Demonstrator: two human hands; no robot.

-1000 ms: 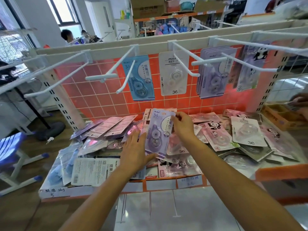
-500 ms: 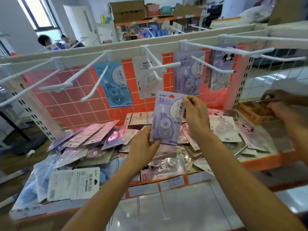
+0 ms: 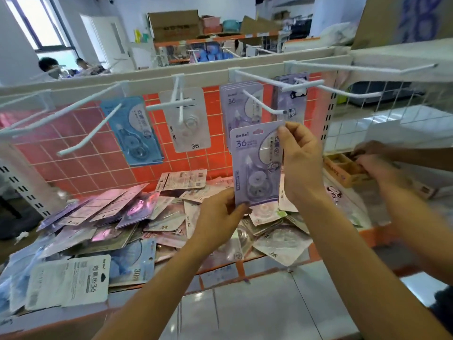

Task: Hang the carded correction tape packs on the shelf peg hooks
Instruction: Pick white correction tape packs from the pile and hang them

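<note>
The purple pack [image 3: 257, 165] of correction tape is up in the air, in front of the red tile wall [image 3: 85, 165] at the back of the shelf, and both hands hold it. The left hand [image 3: 218, 217] pinches the bottom corner of the card with its thumb and fingers. The right hand [image 3: 301, 158] pinches the right edge near the top. The pack stands straight up, and its top is just under the tip of a white peg hook [image 3: 263, 104]. The hole in the card is not on the hook yet. Right behind the pack, more purple packs [image 3: 231, 104] like it hang on that same hook. To the left hang a clear pack [image 3: 188, 123] with "36" on it and a blue pack [image 3: 133, 133], each on its own hook. To the right hang panda packs [image 3: 291, 94]. Below the hooks, the shelf [image 3: 315, 253] is like a big tray. It holds a messy pile of packs [image 3: 147, 217], purple, pink, blue and white, lying flat and on top of one another. Some lie face down. At the right side sits a small wooden box [image 3: 342, 168] with little parts inside. Two other hands [image 3: 377, 168] reach into it, and what is in it is too hard to see. Far at the back, a brown cardboard box [image 3: 175, 25] stands up high, and what is inside it cannot be seen.
</note>
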